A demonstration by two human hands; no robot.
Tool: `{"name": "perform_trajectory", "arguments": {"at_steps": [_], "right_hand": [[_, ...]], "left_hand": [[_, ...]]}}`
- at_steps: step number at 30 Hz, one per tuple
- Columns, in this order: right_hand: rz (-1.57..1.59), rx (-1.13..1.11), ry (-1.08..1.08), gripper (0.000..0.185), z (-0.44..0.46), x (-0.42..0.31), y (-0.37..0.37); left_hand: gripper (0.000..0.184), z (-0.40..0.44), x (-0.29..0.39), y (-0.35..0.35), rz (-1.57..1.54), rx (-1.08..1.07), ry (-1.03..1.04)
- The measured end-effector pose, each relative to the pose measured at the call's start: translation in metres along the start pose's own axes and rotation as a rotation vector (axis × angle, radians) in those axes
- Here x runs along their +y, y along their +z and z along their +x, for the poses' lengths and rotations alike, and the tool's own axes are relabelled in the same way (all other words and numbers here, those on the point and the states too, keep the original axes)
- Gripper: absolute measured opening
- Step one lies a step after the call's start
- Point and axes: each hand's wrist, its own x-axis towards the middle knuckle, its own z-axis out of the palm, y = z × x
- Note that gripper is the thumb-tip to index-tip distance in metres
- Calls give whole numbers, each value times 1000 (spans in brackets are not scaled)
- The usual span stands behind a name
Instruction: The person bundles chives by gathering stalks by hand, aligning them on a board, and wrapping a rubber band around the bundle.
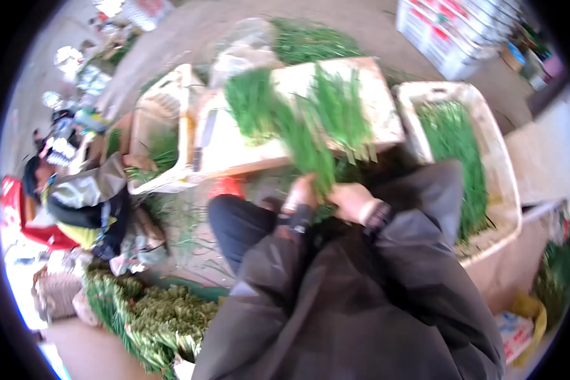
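A bunch of long green chives is held in front of my lap, its leaves pointing up toward the low board. My left hand is closed at the left side of its lower part. From the right, my right hand closes on the same stalks, the fingers slightly blurred. Beyond my hands, the pale board bears a left pile of chives and a right pile of chives. A dark knife-like strip lies at the board's left end.
At right stands a white crate filled with chives. Another white crate is at left, where a seated person reaches in. Bundled greens lie at lower left; more greens lie behind the board. Stacked crates stand at upper right.
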Motion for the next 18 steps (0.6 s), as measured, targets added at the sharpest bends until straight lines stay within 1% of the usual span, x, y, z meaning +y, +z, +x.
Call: {"name": "perform_trajectory", "arguments": {"at_steps": [1, 2, 3, 4, 5, 7, 9, 11, 13, 14, 15, 16, 17, 18], "right_hand": [[13, -168, -31, 26, -3, -2, -6], [38, -130, -65, 26, -9, -3, -12], [105, -112, -20, 30, -9, -5, -19], [43, -83, 58, 34, -7, -5, -24], [85, -33, 83, 36, -7, -3, -37], [118, 68, 229, 40, 2, 12, -39], [274, 256, 331, 44, 6, 17, -30], [416, 241, 306, 49, 12, 27, -4], [491, 170, 294, 52, 20, 20, 5], [540, 124, 270, 56, 24, 18, 7], [591, 128, 286, 59, 28, 21, 17], [625, 118, 284, 60, 31, 19, 18], [659, 108, 285, 61, 32, 17, 17], [658, 153, 276, 64, 32, 17, 20]], "left_hand": [[34, 0, -39, 25, -136, 10, -64], [34, -5, -14, 13, -132, 84, -152], [31, 3, -5, 10, -853, -40, -369], [32, 10, 2, 7, -1520, 5, -705], [37, 14, -15, 25, -1638, -67, -697], [36, 16, 6, 11, -1649, -81, -735], [36, 20, -12, 25, -1742, -187, -697], [32, 23, -30, 47, -1700, -122, -664], [30, 29, -54, 77, -1607, 50, -688], [30, 29, -59, 82, -1579, 69, -706], [30, 30, -62, 86, -1553, 86, -724], [30, 28, -59, 86, -1551, 140, -669], [27, 27, -57, 88, -1478, 192, -659], [28, 26, -48, 78, -1501, 135, -708]]}}
